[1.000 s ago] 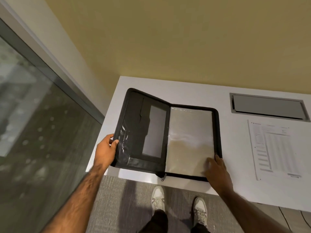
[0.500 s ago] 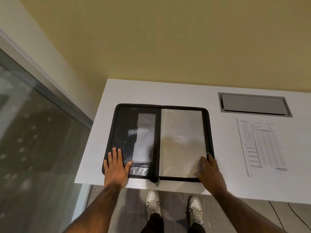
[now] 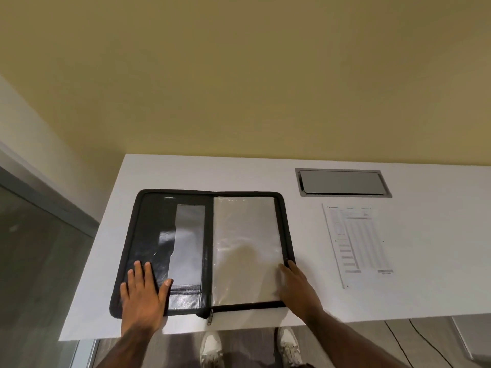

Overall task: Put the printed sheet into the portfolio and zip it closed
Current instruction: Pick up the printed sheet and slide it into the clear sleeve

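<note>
A black zippered portfolio (image 3: 170,251) lies spread flat on the white tabletop (image 3: 265,173), near its front-left corner, with its lower border close to the front edge. Its left half shows dark pockets and a pale grey panel; its right half is covered by a clear plastic sleeve (image 3: 245,248) that catches the light. The zipper pull (image 3: 210,317) hangs at the foot of the spine, over the tabletop's front edge strip.

The left hand (image 3: 144,296) lies palm down on the lower left part of the portfolio, fingers spread and flat, its grip released and closing on nothing. The right hand (image 3: 299,286) rests at the lower right corner of the portfolio, fingertips on the sleeve and the black border; its fingers are extended rather than clenched, and it grasps nothing that can be seen.

The printed sheet (image 3: 357,244) lies flat on the tabletop to the right of the portfolio, apart from it and outside it, toward the right side. Behind the sheet, near the rear edge, a grey cable hatch (image 3: 342,182) is set into the tabletop. Below the front edge, two white shoes (image 3: 212,349) stand on the floor.
</note>
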The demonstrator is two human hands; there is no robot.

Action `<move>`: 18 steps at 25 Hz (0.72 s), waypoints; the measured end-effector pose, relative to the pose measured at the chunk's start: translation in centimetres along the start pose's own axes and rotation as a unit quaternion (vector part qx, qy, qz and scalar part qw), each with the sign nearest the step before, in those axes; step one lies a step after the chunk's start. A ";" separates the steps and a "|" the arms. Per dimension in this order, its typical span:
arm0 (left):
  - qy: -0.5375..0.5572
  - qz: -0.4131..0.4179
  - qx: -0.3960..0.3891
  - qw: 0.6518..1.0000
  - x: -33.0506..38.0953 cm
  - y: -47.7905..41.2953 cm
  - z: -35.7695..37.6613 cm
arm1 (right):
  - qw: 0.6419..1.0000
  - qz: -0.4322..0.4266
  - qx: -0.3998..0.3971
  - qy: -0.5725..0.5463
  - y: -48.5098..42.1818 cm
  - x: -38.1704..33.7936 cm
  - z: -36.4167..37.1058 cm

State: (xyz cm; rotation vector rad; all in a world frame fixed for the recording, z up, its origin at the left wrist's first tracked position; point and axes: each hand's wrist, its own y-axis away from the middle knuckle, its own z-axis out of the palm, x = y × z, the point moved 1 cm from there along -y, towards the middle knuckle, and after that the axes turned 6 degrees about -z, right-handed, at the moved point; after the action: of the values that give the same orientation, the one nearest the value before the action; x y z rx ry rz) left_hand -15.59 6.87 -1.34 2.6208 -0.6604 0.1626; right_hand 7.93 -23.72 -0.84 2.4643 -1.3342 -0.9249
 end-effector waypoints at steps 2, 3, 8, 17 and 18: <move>-0.002 0.010 0.016 1.000 1.8 -0.1 -0.3 | 0.999 -0.016 0.036 -0.012 0.1 0.8 -1.0; -0.012 0.020 0.020 1.000 2.7 -0.3 -0.1 | 0.998 -0.024 0.051 -0.012 0.1 1.4 -1.5; -0.061 0.134 0.033 0.989 11.8 -0.2 2.3 | 0.992 -0.031 0.123 -0.013 -1.0 8.1 -6.3; -0.088 0.280 -0.104 0.950 39.3 2.8 12.2 | 0.998 -0.003 0.047 0.042 -8.3 26.1 -19.7; -0.110 0.297 -0.122 0.940 41.3 3.0 13.1 | 0.999 0.006 0.004 0.054 -9.4 27.5 -20.8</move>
State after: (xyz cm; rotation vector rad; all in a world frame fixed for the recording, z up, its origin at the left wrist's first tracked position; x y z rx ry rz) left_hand 19.39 -18.75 -3.13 2.1459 -1.4410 -0.0370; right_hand 37.94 -43.12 -0.53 2.4714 -1.3175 -0.7736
